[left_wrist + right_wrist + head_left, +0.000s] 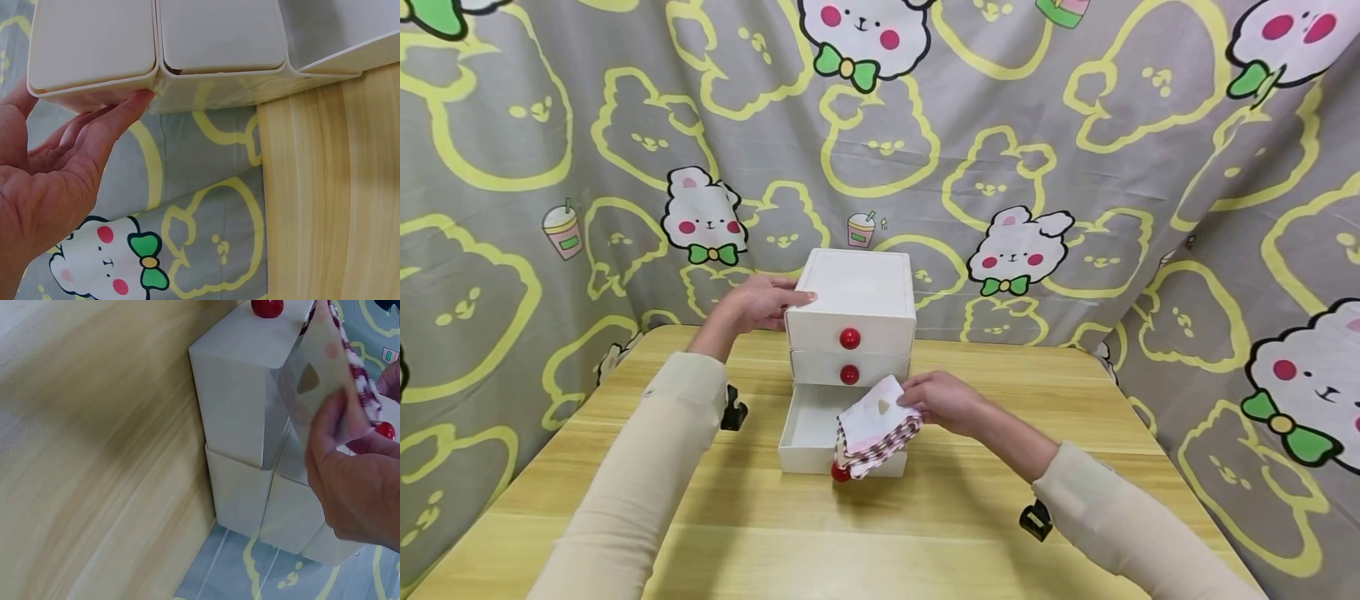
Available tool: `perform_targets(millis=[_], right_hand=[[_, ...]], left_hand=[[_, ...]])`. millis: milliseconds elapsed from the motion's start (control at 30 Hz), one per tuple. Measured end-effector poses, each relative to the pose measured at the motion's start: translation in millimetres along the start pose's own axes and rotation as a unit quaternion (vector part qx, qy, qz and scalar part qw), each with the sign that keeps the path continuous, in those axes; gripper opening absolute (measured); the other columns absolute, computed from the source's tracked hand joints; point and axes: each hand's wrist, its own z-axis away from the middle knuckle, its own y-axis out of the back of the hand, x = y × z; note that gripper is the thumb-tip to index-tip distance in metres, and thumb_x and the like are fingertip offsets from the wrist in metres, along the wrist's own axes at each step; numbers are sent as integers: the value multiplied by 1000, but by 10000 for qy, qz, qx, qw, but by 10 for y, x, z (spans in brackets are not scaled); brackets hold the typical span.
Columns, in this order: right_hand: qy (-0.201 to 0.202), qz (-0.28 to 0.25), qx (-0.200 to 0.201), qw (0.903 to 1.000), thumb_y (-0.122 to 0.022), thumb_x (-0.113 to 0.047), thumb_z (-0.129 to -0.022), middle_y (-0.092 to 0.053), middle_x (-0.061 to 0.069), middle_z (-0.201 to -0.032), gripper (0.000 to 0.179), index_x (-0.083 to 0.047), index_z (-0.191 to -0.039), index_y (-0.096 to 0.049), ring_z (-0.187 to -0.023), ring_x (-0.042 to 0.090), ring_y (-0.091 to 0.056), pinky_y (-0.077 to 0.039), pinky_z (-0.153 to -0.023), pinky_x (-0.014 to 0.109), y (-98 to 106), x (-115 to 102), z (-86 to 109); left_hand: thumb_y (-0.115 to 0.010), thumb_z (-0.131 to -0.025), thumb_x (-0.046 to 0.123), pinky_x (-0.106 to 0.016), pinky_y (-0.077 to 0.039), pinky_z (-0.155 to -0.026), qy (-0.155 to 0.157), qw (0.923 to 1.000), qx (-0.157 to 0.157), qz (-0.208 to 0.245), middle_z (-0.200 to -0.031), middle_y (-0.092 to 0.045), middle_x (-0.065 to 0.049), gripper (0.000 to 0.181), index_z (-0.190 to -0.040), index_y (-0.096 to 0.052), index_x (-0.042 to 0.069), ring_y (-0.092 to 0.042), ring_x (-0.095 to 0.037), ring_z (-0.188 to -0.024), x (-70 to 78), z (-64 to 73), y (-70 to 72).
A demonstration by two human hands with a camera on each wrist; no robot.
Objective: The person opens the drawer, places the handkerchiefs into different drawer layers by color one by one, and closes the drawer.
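A white three-drawer cabinet (857,283) with red knobs stands on the table, its bottom drawer (801,461) pulled out and its upper two drawers closed. My left hand (763,302) rests against the cabinet's upper left, one digit over the top edge; in the left wrist view its fingers (134,103) touch the side wall. My right hand (947,402) pinches a folded cloth (872,417), pale with a brown-and-white checked border, above the right part of the open drawer. In the right wrist view the thumb presses on the cloth (340,369). The cloth hides part of the drawer's inside.
A light wooden table (760,533) lies beneath. Grey curtains (895,125) with yellow outlines and white cartoon animals hang close behind the cabinet and at both sides. Black devices (1036,521) sit at the wrists.
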Motion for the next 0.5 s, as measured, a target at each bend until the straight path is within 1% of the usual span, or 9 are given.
perform_targets(millis=[133,233,300,433,500], right_hand=[[-121,228,-237,9994,-60,1,-88,-68,6,-91,38,14,-123,-58,-74,10,-64,-53,-66,21,25,17,-4],[-186,473,-468,9976,-59,0,-87,-70,9,-96,46,12,-131,-56,-77,12,-65,-56,-70,24,49,13,5],[-251,627,-635,9957,-58,-1,-87,-71,11,-95,49,11,-135,-55,-77,14,-67,-59,-69,26,65,7,13],[-365,671,-823,9937,-58,-1,-91,-71,11,-90,49,11,-138,-53,-73,15,-68,-61,-65,27,81,16,12],[-370,605,-805,9942,-58,1,-92,-70,10,-87,43,12,-133,-54,-71,14,-67,-60,-63,25,78,34,-2]], left_hand=[[-67,-99,37,-44,-52,-106,-14,10000,-9,-25,-143,-58,-18,75,-159,-33,10,-61,-32,-124,-7,4,-2],[-67,-99,37,-45,-51,-107,-22,10000,-19,-54,-143,-58,-18,75,-160,-32,10,-61,-31,-123,-8,12,-4],[-67,-99,37,-46,-50,-107,-29,10000,-28,-64,-143,-58,-18,75,-160,-32,10,-61,-31,-122,-7,18,-3],[-66,-99,37,-47,-50,-108,-40,10000,-22,-60,-143,-58,-18,75,-160,-32,10,-62,-31,-121,-4,21,-1],[-67,-99,37,-47,-50,-108,-44,10000,-19,-66,-143,-58,-18,75,-160,-32,10,-62,-31,-121,-3,19,-1]])
